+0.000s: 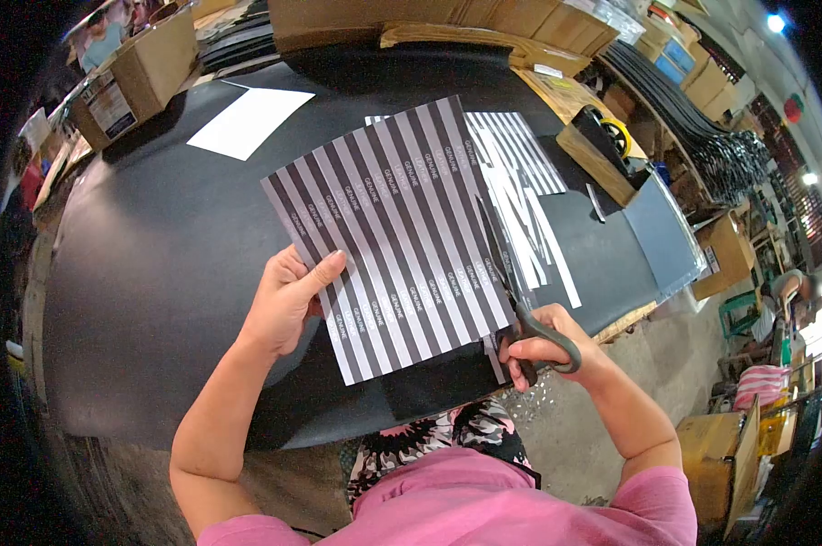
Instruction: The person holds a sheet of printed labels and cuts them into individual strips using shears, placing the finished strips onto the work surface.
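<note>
Pink shirt (447,500) fronts the near edge of the table (147,300); strips (518,227) lie toward its right edge, partly behind a sheet (388,241). Left hand (286,296), raised, pinches that sheet; right hand (540,349) grips scissors (534,325).

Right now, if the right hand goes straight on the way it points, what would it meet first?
Most likely the striped sheet: the scissors in the right hand lie along its right side, though the exact depth is unclear.
</note>
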